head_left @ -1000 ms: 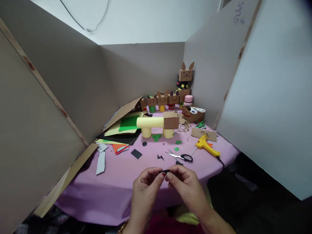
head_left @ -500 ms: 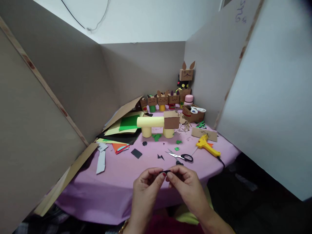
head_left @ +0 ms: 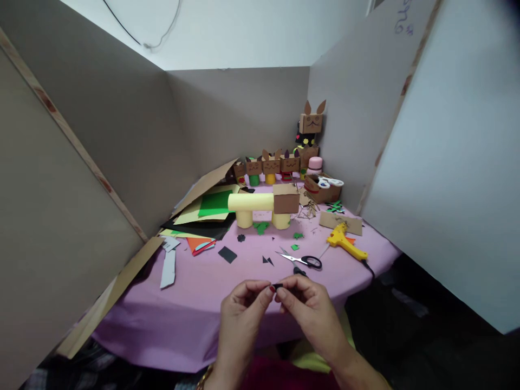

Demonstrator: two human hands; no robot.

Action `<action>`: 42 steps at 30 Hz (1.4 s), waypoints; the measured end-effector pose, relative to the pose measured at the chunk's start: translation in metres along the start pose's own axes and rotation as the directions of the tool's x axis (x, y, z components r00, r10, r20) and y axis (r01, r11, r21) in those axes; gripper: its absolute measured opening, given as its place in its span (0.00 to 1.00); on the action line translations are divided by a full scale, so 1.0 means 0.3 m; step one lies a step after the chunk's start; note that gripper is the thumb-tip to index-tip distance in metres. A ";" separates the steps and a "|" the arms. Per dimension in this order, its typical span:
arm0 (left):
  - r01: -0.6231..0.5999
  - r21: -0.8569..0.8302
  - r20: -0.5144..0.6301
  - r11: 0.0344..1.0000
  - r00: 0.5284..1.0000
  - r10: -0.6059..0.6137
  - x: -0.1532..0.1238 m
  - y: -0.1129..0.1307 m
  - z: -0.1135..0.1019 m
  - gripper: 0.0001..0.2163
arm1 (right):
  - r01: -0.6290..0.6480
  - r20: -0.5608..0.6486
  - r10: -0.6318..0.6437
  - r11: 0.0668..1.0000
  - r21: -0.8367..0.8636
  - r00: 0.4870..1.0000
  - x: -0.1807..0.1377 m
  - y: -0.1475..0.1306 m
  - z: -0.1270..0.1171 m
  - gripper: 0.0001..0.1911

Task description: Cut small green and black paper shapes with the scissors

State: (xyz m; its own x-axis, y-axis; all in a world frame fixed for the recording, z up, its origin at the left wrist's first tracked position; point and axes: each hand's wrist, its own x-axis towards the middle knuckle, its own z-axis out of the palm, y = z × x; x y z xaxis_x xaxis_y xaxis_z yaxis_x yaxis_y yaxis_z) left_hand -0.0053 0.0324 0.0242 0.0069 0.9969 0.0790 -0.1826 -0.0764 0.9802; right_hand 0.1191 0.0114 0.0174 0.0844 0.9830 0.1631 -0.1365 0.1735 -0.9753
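Observation:
Between the fingertips of both hands is a small piece of black paper, mostly hidden by the fingers. My left hand pinches its left side, and my right hand pinches its right side. Just beyond them lie black-handled scissors, with small black paper triangles to their left. A black paper rectangle and a dark scalloped cut-out rest farther left. Behind these stands a figure with a yellow paper-tube body, tube legs and a cardboard box head.
A yellow glue gun lies at right by a cardboard strip. Coloured sheets pile up at left. Box-headed figures line the back, near a cardboard box holding white-handled scissors. Grey panels enclose the table.
The fingertips have shifted slightly around the black paper, and a little more of it shows near the right fingers. The things on the table stay put.

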 end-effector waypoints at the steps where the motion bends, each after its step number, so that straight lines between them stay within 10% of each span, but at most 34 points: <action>1: -0.017 0.022 -0.002 1.000 1.000 0.017 -0.002 -0.002 -0.003 0.02 | -0.001 0.005 0.001 1.000 0.007 1.000 0.000 -0.001 0.001 0.08; 13: -0.147 0.266 0.114 0.953 0.986 0.121 0.005 -0.035 -0.023 0.04 | 0.092 -0.015 -0.097 0.978 -0.186 0.995 0.013 0.027 0.001 0.10; 21: -0.361 0.558 0.280 0.747 0.930 0.240 0.123 -0.119 -0.041 0.08 | 0.262 0.037 -0.294 0.781 -0.567 0.955 0.110 0.167 -0.024 0.10; 42: -0.272 0.459 0.275 0.846 0.949 0.156 0.172 -0.166 -0.069 0.11 | 0.241 0.055 -0.244 0.850 -0.469 0.968 0.149 0.223 -0.037 0.10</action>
State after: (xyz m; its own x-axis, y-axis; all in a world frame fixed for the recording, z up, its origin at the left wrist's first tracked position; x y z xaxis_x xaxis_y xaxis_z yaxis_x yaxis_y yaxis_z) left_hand -0.0162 0.0880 -0.0241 0.2481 0.9280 0.2779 0.2953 -0.3456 0.8907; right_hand 0.1248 0.0662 -0.0421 0.0603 0.9126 0.4043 0.3672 0.3564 -0.8591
